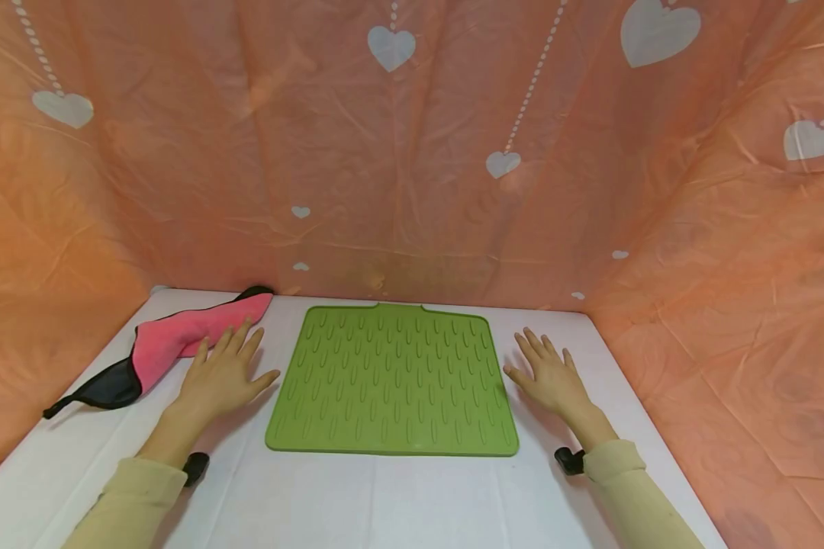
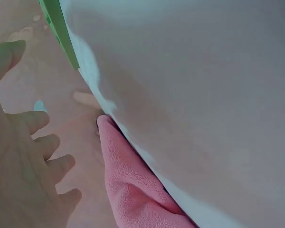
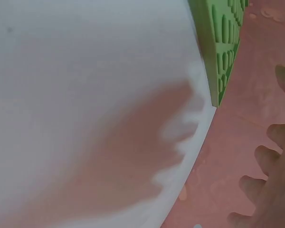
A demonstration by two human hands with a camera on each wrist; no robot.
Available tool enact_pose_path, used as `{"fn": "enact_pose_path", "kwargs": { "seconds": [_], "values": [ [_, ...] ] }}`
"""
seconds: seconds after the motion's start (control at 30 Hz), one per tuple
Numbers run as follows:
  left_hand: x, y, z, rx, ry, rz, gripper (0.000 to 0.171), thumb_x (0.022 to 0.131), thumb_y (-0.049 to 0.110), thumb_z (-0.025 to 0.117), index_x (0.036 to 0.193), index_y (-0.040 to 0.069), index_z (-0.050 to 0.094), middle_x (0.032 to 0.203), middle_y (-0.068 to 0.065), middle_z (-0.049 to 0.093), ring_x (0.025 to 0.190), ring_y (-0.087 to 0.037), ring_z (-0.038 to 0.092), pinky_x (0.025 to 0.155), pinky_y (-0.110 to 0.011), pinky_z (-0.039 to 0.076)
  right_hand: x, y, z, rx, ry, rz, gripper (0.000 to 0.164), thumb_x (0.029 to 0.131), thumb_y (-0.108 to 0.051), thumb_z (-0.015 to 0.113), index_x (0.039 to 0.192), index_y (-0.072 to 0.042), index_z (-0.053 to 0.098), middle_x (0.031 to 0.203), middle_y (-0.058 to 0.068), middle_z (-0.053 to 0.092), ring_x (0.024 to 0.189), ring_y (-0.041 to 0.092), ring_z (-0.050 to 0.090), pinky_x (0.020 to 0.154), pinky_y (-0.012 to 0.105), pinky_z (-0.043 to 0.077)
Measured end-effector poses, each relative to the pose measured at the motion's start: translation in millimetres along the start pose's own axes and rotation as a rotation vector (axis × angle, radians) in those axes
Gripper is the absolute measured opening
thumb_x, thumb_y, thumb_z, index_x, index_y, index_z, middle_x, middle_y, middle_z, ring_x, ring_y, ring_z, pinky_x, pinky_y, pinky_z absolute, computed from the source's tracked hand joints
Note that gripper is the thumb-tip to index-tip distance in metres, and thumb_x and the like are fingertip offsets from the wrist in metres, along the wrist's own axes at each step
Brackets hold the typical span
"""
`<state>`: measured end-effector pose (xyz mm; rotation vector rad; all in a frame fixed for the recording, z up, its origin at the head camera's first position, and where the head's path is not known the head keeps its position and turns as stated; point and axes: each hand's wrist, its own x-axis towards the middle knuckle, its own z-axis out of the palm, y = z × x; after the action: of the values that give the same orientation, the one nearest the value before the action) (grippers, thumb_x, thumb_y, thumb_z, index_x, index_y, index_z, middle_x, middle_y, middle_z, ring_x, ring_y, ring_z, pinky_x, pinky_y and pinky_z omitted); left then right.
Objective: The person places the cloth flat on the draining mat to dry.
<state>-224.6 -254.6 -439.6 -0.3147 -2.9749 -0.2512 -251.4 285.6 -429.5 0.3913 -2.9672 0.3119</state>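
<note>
A green ridged mat [image 1: 391,381] lies flat on the white table between my hands. To its left is a pink fluffy cloth piece with black ends [image 1: 172,335], stretched out at a slant toward the back. My left hand [image 1: 220,381], fingers spread, is held between the pink piece and the mat and overlaps the pink edge in the head view. On the other side my right hand [image 1: 549,381] has its fingers apart, just right of the mat. Both hands hold nothing. The right wrist view shows the hand's shadow on the table beside the mat [image 3: 223,52].
An orange curtain with white hearts [image 1: 398,168] hangs behind the table [image 1: 371,503] and along both sides. Black wrist devices [image 1: 195,468] sit at both sleeve cuffs.
</note>
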Motion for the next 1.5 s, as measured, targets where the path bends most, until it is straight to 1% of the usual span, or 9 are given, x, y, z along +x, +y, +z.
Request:
{"fn": "enact_pose_path", "kwargs": {
  "seconds": [0.17,0.3,0.4,0.63,0.9,1.13,1.23,1.37,1.5],
  "values": [
    [-2.7,-1.6,-1.2,-0.011,0.017,0.024,0.087,0.098,0.051,0.062,0.159,-0.004,0.033,0.166,-0.029,0.021,0.15,-0.055,0.022,0.118,-0.074,0.009,-5.1,-0.5,4.8,0.006,0.007,-0.032,0.072,0.105,-0.043,0.058,0.162,-0.005,0.034,0.168,0.02,0.029,0.15,0.052,0.027,0.117,0.074,0.015],
    [-5.2,-4.5,-3.8,-0.019,0.032,0.042,0.084,0.098,0.047,0.063,0.158,-0.005,0.034,0.165,-0.03,0.024,0.149,-0.056,0.024,0.118,-0.074,0.011,-9.3,-3.2,9.5,0.026,0.008,-0.061,0.072,0.104,-0.042,0.059,0.16,-0.003,0.037,0.167,0.02,0.03,0.15,0.052,0.029,0.117,0.074,0.018],
    [-6.7,-10.2,-4.1,-0.026,0.037,0.045,0.083,0.099,0.047,0.062,0.157,-0.006,0.035,0.164,-0.031,0.026,0.148,-0.056,0.025,0.117,-0.075,0.013,-13.0,-6.3,13.1,0.048,-0.011,-0.079,0.073,0.103,-0.043,0.059,0.16,-0.003,0.037,0.167,0.02,0.03,0.15,0.051,0.029,0.117,0.074,0.019],
    [-7.1,-25.9,-7.8,-0.041,0.049,0.039,0.082,0.099,0.044,0.065,0.156,-0.007,0.036,0.162,-0.034,0.028,0.148,-0.057,0.024,0.117,-0.075,0.011,-21.6,-16.5,15.3,0.08,-0.063,-0.106,0.073,0.104,-0.045,0.058,0.159,-0.002,0.039,0.166,0.019,0.032,0.15,0.05,0.029,0.117,0.073,0.02],
    [-0.9,-50.3,-15.9,0.006,0.0,0.021,0.082,0.1,0.047,0.063,0.153,-0.011,0.038,0.161,-0.036,0.026,0.147,-0.058,0.023,0.116,-0.076,0.011,-28.1,-20.4,19.3,0.071,-0.118,-0.144,0.072,0.104,-0.046,0.06,0.157,-0.001,0.042,0.164,0.02,0.036,0.15,0.05,0.03,0.117,0.073,0.02],
    [7.1,-65.0,-20.7,0.004,-0.004,0.052,0.079,0.101,0.045,0.063,0.153,-0.01,0.039,0.164,-0.033,0.023,0.148,-0.057,0.022,0.114,-0.078,0.011,-30.6,-19.3,22.2,0.072,-0.199,-0.153,0.073,0.104,-0.05,0.057,0.159,-0.003,0.04,0.165,0.019,0.034,0.151,0.049,0.03,0.117,0.073,0.019],
    [11.6,-72.6,-21.4,0.001,-0.005,0.059,0.079,0.102,0.044,0.062,0.154,-0.01,0.038,0.164,-0.033,0.023,0.147,-0.056,0.022,0.114,-0.078,0.01,-31.5,-19.1,21.3,0.073,-0.214,-0.162,0.073,0.104,-0.05,0.057,0.159,-0.003,0.04,0.166,0.019,0.034,0.15,0.049,0.03,0.117,0.073,0.02],
    [17.2,-83.7,-21.7,-0.008,-0.004,0.046,0.078,0.101,0.041,0.064,0.153,-0.011,0.037,0.162,-0.035,0.024,0.146,-0.058,0.021,0.113,-0.079,0.009,-31.7,-18.9,21.4,0.073,-0.222,-0.174,0.073,0.104,-0.049,0.058,0.158,-0.003,0.041,0.166,0.019,0.034,0.15,0.049,0.03,0.117,0.073,0.021],
    [21.7,-92.0,-20.8,0.005,-0.023,0.031,0.078,0.099,0.042,0.065,0.152,-0.01,0.04,0.16,-0.036,0.026,0.145,-0.06,0.021,0.113,-0.078,0.01,-31.1,-18.2,22.8,0.072,-0.236,-0.182,0.072,0.105,-0.048,0.057,0.158,-0.003,0.041,0.166,0.02,0.032,0.151,0.048,0.029,0.116,0.074,0.021]
  ]
}}
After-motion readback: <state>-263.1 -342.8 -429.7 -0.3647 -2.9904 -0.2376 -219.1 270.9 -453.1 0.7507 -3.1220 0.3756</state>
